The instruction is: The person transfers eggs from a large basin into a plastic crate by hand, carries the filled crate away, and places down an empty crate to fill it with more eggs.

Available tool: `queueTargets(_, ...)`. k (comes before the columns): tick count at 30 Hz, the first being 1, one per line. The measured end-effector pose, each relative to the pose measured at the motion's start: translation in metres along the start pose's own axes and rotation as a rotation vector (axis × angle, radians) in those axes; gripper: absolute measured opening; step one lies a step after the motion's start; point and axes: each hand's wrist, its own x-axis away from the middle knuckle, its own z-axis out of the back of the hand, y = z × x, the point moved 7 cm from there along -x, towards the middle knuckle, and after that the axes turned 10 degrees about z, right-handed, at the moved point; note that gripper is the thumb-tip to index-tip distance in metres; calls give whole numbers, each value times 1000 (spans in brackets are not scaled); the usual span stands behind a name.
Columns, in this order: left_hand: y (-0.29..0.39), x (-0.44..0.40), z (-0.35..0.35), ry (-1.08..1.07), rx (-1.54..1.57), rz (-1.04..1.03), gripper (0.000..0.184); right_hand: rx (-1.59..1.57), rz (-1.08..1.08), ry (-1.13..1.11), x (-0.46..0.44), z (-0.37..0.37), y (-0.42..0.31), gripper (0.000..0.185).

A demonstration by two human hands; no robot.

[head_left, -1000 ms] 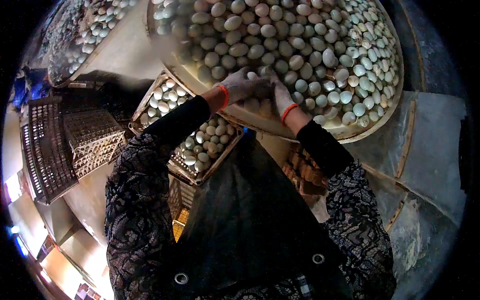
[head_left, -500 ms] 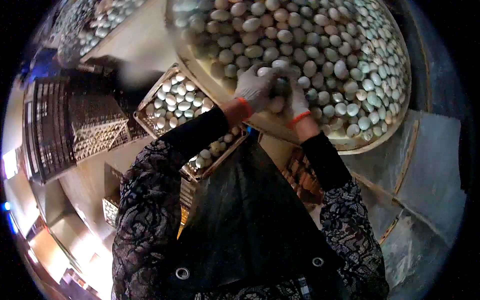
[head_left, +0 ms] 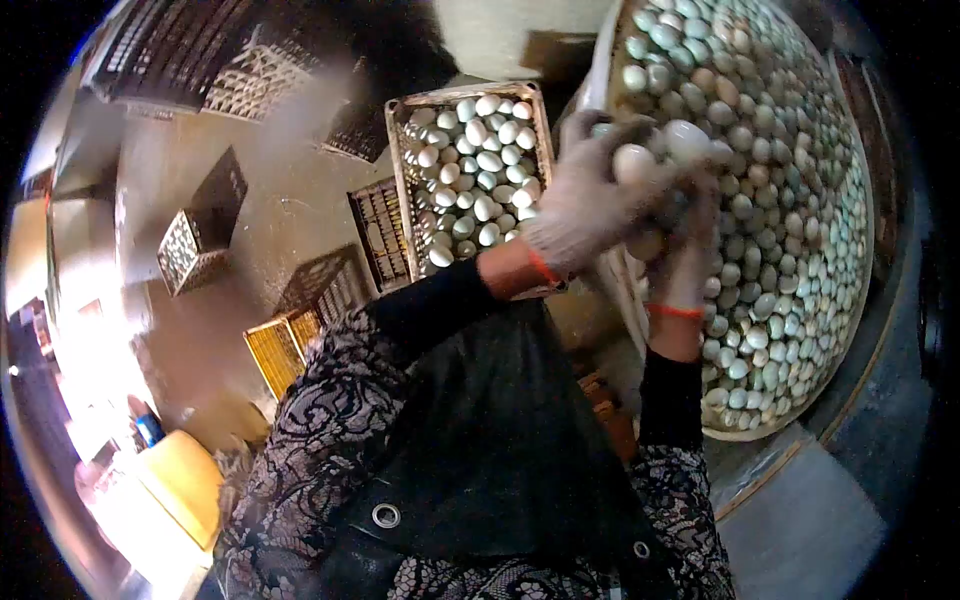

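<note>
My left hand point(head_left: 583, 200), in a whitish glove with an orange cuff, is closed around several eggs. A pale egg point(head_left: 635, 164) shows by its fingers. My right hand point(head_left: 688, 255), gloved alike, is cupped close beside it and closed on eggs too. A larger-looking white egg point(head_left: 687, 141) sits between the two hands, and which one bears it I cannot tell. Both hands are above the near rim of a big round tub point(head_left: 632, 300) full of pale green and white eggs. Left of them stands a crate point(head_left: 398, 165) with many eggs in it. Motion blurs the fingertips.
A yellow crate point(head_left: 273, 358) and a dark slatted crate point(head_left: 380, 235) stand on the floor left of the egg crate. Farther off are a small crate point(head_left: 182, 252) and stacked dark crates point(head_left: 170, 50). A grey slab point(head_left: 810, 510) lies at lower right.
My view has turned left, so the tub now appears farther right and the egg crate nearer the middle. Both hands have lifted eggs from the pile toward the tub's crate-side rim.
</note>
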Motion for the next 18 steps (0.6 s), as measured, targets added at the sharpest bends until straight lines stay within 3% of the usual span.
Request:
queueTargets(2,-41,-13,37,66,194,53,59,-184,-56,-261,3,-60,6,54)
queueTargets(3,-60,-19,56,103,127,12,55,-65,-63,-363,1,-85,18,52)
queueTargets(4,-71,-21,77,165,-94,-113,51,55,-59,-468,-1,-110,30,50)
queueTargets(6,-99,-27,104,370,-617,-388,45,299,11,-447,-42,-144,108,51)
queueTargets(9,-184,-68,144,440,-242,-19,46,303,-118,-467,-48,-180,176,55)
queueTargets(10,-207,-75,155,491,-188,105,45,295,-48,-504,-60,-190,207,59)
queueTargets(11,-232,-82,165,540,-129,224,45,502,-155,-510,-60,-192,220,64)
queueTargets(12,-255,-93,169,492,-28,280,49,697,63,-657,-77,-195,258,66)
queueTargets(14,-311,-117,171,428,182,327,52,502,-207,-480,-91,-196,321,68)
queueTargets(15,-332,-125,172,416,288,320,50,479,-159,-479,-104,-193,359,65)
queueTargets(16,-316,-121,179,456,113,305,49,456,-112,-478,-117,-190,396,63)
queueTargets(17,-298,-117,186,486,-65,296,48,388,55,-454,-110,-199,378,61)
queueTargets(18,-295,-121,189,475,-163,275,47,612,-59,-426,-100,-198,355,54)
